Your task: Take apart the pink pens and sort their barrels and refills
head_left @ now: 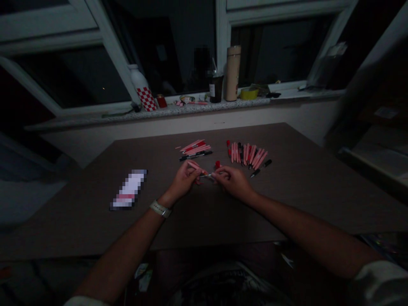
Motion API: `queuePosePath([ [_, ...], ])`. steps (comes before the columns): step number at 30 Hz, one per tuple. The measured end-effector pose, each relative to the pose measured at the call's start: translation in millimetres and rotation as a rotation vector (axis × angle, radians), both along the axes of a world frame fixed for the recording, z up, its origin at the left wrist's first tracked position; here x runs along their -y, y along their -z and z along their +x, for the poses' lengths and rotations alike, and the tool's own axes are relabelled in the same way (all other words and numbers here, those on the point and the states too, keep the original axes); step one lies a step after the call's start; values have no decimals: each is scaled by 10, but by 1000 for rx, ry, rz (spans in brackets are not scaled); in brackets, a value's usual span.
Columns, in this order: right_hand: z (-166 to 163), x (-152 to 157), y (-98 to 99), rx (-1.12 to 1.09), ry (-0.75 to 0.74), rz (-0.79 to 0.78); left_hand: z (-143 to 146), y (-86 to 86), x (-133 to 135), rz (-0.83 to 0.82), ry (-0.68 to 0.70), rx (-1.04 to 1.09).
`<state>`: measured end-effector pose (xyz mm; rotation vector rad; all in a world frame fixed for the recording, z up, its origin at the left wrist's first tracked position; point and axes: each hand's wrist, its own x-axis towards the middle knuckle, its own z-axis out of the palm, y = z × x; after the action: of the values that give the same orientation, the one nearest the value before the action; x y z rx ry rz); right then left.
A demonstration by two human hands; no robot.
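In front of me, my left hand (186, 177) is closed around a pink pen (192, 165). A thin, pale pen part (205, 175) with an orange-red bit spans the gap between my hands. The fingertips of my right hand (234, 180) pinch its right end; whether it is joined to the pink pen is too dim to tell. Just beyond the right fingers is a red cap (217, 164). Past my left hand lies a small pile of pink and red pens (196, 146), with black pens (195, 156) along its near side. A larger row of pink pens (247, 154) lies beyond my right hand.
A phone (129, 190) lies left on the brown table (219, 216). Black pen pieces (261, 168) sit at the right. Along the windowsill (188, 109) stand a checkered white bottle (145, 91), a dark cup (216, 89), a beige flask (233, 74) and yellow tape (249, 93).
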<state>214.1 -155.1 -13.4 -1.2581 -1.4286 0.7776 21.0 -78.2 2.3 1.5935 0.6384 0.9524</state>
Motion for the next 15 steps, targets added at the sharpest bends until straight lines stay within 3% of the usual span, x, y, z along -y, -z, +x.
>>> queuePosePath([
  [7, 195, -91, -56, 112, 321, 184, -19, 13, -92, -34, -130, 129],
  [11, 237, -162, -42, 110, 346, 209, -15, 11, -99, -58, -142, 168],
  [15, 227, -221, 6, 224, 278, 273, -10, 12, -93, -59, -133, 180],
])
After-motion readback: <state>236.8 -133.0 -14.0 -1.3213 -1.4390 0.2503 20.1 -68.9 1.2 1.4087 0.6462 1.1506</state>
